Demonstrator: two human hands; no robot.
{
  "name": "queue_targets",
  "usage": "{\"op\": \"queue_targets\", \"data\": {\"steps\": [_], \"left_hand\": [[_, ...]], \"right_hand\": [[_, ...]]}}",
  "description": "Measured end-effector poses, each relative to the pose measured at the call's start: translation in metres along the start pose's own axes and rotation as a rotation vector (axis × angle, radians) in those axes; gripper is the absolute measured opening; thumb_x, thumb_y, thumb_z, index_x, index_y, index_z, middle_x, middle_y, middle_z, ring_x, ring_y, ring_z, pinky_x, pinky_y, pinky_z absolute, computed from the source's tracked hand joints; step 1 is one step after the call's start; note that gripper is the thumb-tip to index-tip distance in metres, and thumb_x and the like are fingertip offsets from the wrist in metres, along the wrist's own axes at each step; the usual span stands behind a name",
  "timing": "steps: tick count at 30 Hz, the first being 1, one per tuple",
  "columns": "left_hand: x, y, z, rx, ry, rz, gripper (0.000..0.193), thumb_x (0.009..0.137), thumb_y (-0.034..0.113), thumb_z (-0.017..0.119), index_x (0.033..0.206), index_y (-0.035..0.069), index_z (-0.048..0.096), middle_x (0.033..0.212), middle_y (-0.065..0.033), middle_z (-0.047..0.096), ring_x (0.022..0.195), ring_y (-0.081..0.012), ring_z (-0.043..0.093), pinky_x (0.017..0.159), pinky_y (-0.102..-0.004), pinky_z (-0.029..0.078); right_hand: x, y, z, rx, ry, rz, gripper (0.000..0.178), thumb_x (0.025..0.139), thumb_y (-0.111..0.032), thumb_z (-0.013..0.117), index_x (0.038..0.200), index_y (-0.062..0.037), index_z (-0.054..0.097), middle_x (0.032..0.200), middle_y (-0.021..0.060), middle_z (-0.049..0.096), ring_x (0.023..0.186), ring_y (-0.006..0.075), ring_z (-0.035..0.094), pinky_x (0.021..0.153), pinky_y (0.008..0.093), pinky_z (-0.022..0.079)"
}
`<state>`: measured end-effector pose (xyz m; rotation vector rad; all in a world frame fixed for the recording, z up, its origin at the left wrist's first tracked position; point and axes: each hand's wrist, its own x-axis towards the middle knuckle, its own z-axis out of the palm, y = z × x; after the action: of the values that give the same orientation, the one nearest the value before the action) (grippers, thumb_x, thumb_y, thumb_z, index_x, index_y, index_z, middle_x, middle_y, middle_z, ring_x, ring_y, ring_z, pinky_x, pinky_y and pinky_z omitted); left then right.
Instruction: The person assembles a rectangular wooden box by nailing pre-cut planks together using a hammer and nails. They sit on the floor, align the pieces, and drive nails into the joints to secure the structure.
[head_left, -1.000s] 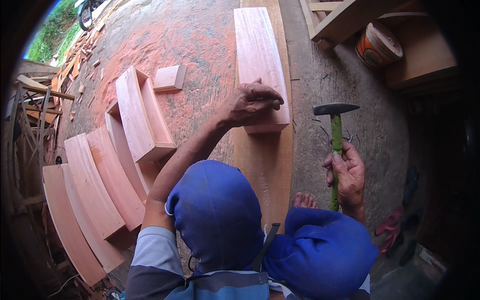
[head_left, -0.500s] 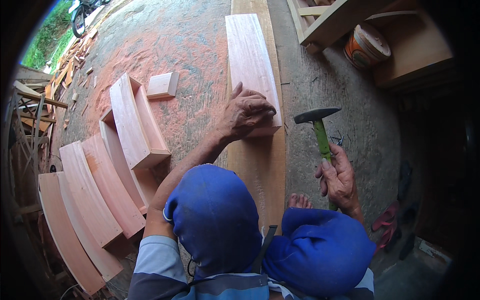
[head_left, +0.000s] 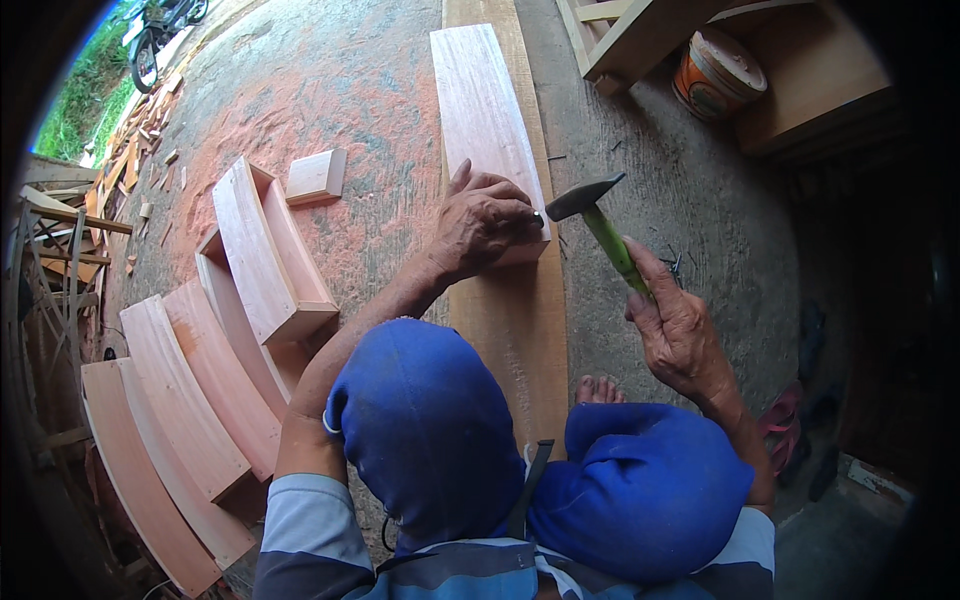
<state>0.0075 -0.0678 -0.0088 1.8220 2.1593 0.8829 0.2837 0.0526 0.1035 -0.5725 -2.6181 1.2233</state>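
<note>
My left hand (head_left: 485,222) rests on the near end of a pale wooden box (head_left: 490,110), thumb and fingers pinched at its right corner. At those fingertips shows the dark end of a nail, mostly hidden by the fingers. The box lies lengthwise on a long brown plank (head_left: 510,345). My right hand (head_left: 678,335) is wrapped around the green handle of a hammer (head_left: 612,245). The dark hammer head is beside the left fingertips, at the box's near right corner.
Several similar wooden boxes (head_left: 185,400) lie at left, below a small wood block (head_left: 316,176). Loose nails (head_left: 676,262) are on the concrete at right. A paint bucket (head_left: 718,75) and wooden frames stand far right; wood scraps (head_left: 130,160) and a motorcycle (head_left: 150,45) are far left.
My right hand has brought the hammer left and slightly up, its head now close to the left fingertips. The left hand keeps its pinch at the box corner; the whole view has shifted slightly.
</note>
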Motion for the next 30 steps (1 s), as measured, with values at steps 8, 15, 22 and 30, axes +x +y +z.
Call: {"op": "queue_targets", "data": {"steps": [8, 15, 22, 30], "left_hand": [[0.0, -0.004, 0.002, -0.065, 0.006, -0.029, 0.022, 0.09, 0.041, 0.077, 0.103, 0.024, 0.081, 0.112, 0.0067, 0.07, 0.127, -0.0178, 0.056, 0.126, -0.0555, 0.012], [-0.002, -0.003, 0.003, -0.014, 0.04, -0.009, 0.022, 0.089, 0.04, 0.078, 0.102, 0.023, 0.081, 0.112, 0.0069, 0.071, 0.125, -0.017, 0.057, 0.126, -0.0551, 0.015], [-0.002, 0.001, 0.002, 0.033, 0.022, -0.001, 0.019, 0.089, 0.037, 0.078, 0.104, 0.025, 0.08, 0.11, 0.0065, 0.07, 0.126, -0.0165, 0.056, 0.125, -0.0562, 0.016], [0.0, 0.003, 0.005, 0.011, 0.039, 0.013, 0.016, 0.089, 0.036, 0.078, 0.099, 0.025, 0.08, 0.106, 0.007, 0.07, 0.124, -0.018, 0.057, 0.125, -0.0576, 0.016]], "right_hand": [[0.017, 0.004, -0.001, -0.201, -0.055, -0.084, 0.056, 0.103, -0.007, 0.055, 0.157, -0.0093, 0.041, 0.1, 0.0247, 0.07, 0.09, 0.0393, 0.071, 0.077, 0.0466, 0.057], [0.026, -0.006, -0.006, -0.251, 0.064, -0.186, 0.059, 0.102, -0.007, 0.056, 0.159, -0.0131, 0.04, 0.083, 0.0181, 0.065, 0.067, 0.0315, 0.066, 0.065, 0.0472, 0.055], [0.03, -0.001, -0.01, -0.414, -0.031, -0.185, 0.061, 0.101, -0.006, 0.058, 0.158, -0.015, 0.042, 0.076, 0.016, 0.061, 0.062, 0.029, 0.063, 0.061, 0.0454, 0.054], [0.033, 0.005, -0.005, -0.473, -0.135, -0.137, 0.062, 0.1, -0.003, 0.057, 0.159, -0.0159, 0.041, 0.073, 0.0165, 0.06, 0.061, 0.0294, 0.063, 0.061, 0.045, 0.053]]}}
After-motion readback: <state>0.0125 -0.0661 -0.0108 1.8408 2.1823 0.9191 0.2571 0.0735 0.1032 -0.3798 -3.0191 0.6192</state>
